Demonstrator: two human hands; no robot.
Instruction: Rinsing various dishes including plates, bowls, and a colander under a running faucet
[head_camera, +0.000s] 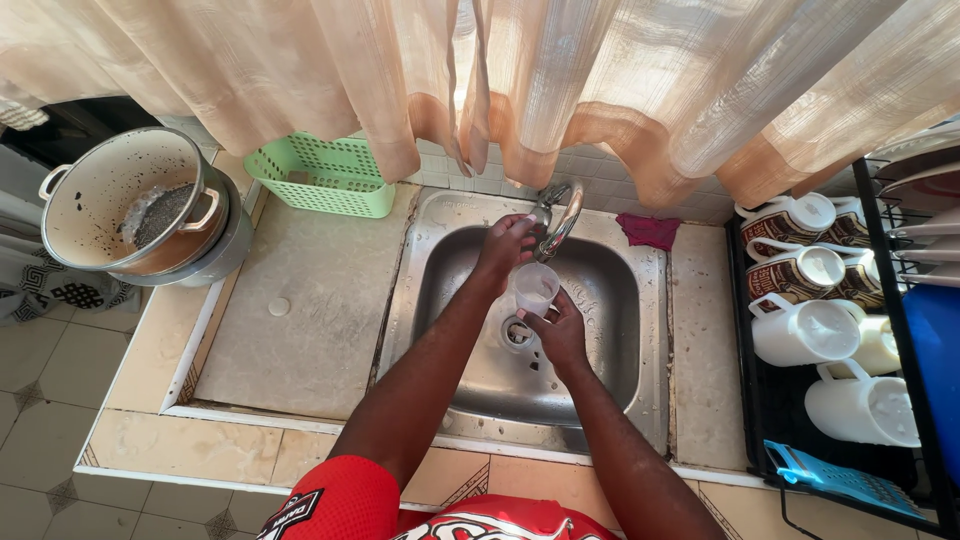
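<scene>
Cup (534, 290), small and clear, is sitting in the right hand (560, 335) just below the tap (556, 218), over the middle of the steel sink (640, 400).

Head view: the right hand is wrapping its fingers around the cup's lower wall and base, closed on it from beneath and from the near side. The left hand (505, 245) is reaching up to the tap, its fingers curling on the tap's handle; how tightly they are gripping I cannot tell.

The cup is looking like thin translucent plastic, so it is probably light, slightly springy under a squeeze, and slick while wet. A hold around the lower wall, as the right hand is doing now, is likely the safest place; pinching the rim would probably flex it.

Its long axis is running roughly upright, tilted a little, with the open mouth pointing up toward the tap's spout and the base pointing down toward the drain (517, 333).

Left of the tap a green basket (325, 175) is standing on the counter; right of the tap a dark red cloth (648, 230) is lying, and farther right white jugs (805, 330) are resting in a rack.
</scene>
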